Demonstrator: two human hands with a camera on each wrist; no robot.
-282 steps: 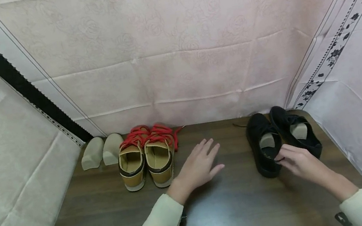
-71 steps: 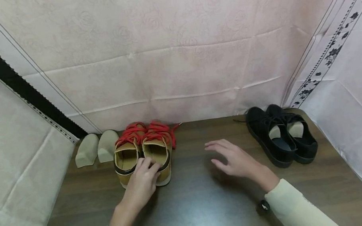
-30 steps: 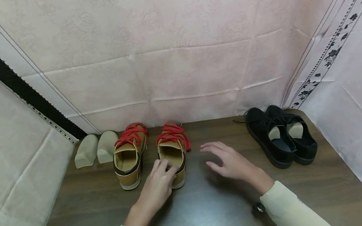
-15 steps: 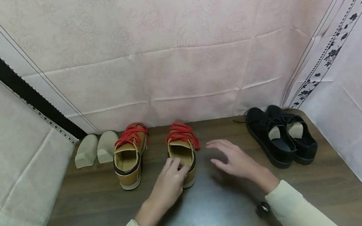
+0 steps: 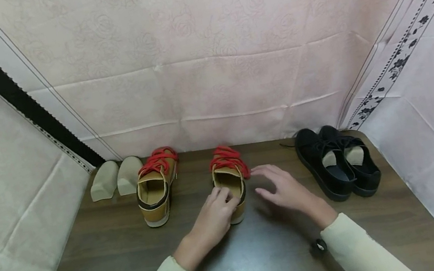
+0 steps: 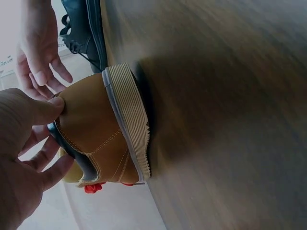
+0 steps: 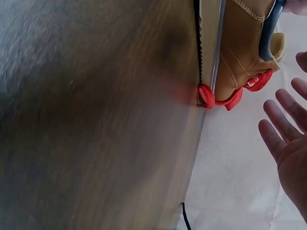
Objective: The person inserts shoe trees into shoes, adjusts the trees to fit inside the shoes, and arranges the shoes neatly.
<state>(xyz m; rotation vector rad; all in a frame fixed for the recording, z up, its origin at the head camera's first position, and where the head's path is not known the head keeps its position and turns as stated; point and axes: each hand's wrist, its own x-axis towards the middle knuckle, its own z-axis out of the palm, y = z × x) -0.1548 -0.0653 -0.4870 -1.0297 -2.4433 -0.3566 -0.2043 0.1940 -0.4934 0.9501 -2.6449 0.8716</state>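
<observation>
A tan shoe with red laces point(image 5: 227, 165) stands near the middle of the wooden surface, toe toward the back. My left hand point(image 5: 214, 216) pinches its heel collar, thumb outside and fingers inside the opening, as the left wrist view of the tan shoe point(image 6: 91, 110) shows. Just right of that shoe hovers my right hand point(image 5: 288, 191), fingers spread and slightly bent, holding nothing. In the right wrist view, the right hand's fingers point(image 7: 283, 120) are apart from the laces. The matching tan shoe point(image 5: 157, 189) stands by itself to the left.
Two pale shoe inserts point(image 5: 115, 178) lie at the far left. A pair of black shoes point(image 5: 327, 164) with pale inserts inside stands at the right. Cloth-covered walls point(image 5: 204, 60) close off the back and both sides of the wooden surface point(image 5: 135, 266).
My left hand has moved one tan shoe rightward, away from its mate. The right hand has stayed nearly in place lately; earlier it was at the black shoes, which now stand closer together.
</observation>
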